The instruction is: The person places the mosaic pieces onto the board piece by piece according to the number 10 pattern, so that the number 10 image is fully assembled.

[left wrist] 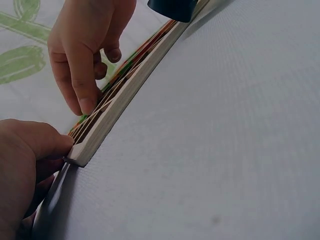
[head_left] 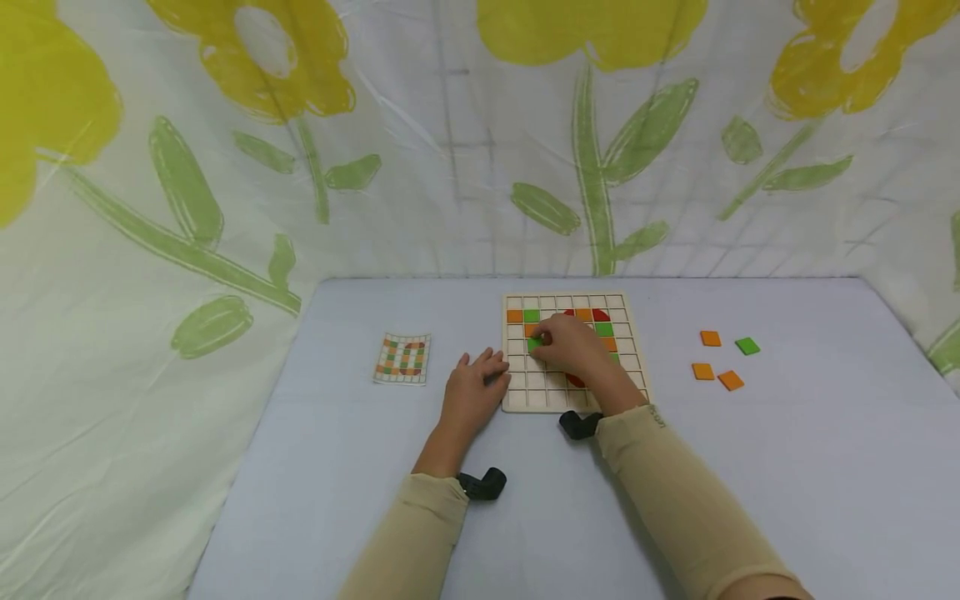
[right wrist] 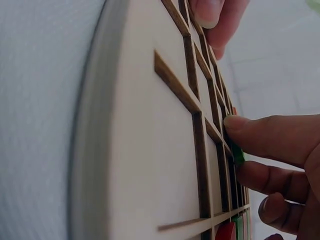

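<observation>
My right hand (head_left: 573, 343) is over the wooden grid board (head_left: 551, 402), thumb and fingertips around a green square tile (right wrist: 239, 156) at a cell in the left part of the grid. In the right wrist view, the thumb and a finger pinch this tile close to the cell dividers. My left hand (head_left: 474, 387) rests at the board's left edge, fingers loosely extended. Its thumb (left wrist: 57, 144) touches the board's near left corner in the left wrist view. Orange, green and red pieces sit in other cells, some hidden beneath my right hand.
A small pattern card (head_left: 402, 360) with a coloured grid lies left of the board. To the right are loose orange tiles (head_left: 702, 372) and one loose green tile (head_left: 747, 346). A flowered cloth (head_left: 420, 208) hangs behind the table (head_left: 540, 533).
</observation>
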Motion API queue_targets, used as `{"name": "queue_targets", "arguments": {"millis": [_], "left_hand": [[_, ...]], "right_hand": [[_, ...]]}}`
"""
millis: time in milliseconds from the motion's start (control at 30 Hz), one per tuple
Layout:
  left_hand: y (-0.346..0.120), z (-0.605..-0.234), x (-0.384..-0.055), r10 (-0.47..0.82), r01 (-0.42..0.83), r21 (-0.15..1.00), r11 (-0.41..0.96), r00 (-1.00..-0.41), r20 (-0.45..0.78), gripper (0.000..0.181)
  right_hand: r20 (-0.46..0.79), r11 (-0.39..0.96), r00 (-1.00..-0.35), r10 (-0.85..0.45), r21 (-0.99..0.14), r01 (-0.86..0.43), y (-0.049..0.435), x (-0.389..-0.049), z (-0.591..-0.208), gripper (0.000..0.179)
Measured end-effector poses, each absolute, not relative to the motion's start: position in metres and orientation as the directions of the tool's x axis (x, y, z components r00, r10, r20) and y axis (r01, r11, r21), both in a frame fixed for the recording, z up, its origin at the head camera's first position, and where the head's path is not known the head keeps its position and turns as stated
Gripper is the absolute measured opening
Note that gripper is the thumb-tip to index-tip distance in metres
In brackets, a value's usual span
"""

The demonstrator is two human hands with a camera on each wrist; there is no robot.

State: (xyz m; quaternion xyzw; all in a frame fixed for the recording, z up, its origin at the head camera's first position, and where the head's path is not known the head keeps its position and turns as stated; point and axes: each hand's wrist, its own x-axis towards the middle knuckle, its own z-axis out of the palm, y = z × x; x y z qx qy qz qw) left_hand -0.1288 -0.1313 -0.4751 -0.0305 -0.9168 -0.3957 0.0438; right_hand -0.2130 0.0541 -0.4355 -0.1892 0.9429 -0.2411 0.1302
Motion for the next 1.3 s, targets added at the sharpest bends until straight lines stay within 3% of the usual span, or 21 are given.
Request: {"name": "queue_targets", "arguments": {"millis": [800, 1100, 1300], "left_hand": [[-0.127, -0.476, -0.126, 0.034, 0.117, 0.726, 0.678, -0.991, 0.128, 0.021], [-0.127, -0.475, -0.127, 0.031, 0.122, 0.707, 0.696, -0.990, 0.140, 0.022], [-0.130, -0.475, -0.128, 0.026, 0.133, 0.699, 0.702, -0.986, 0.163, 0.021]], "right_hand": [[-0.105, 0.801, -0.914, -0.392, -0.529, -0.282, 0.053, -0.208, -0.440, 0.028], [-0.108, 0.748, -0.941, -0.322, -0.638, -0.182, 0.082, -0.198, -0.430, 0.035], [-0.138, 0.762, -0.967, -0.214, -0.643, -0.077, 0.122, -0.193, -0.423, 0.040]]}}
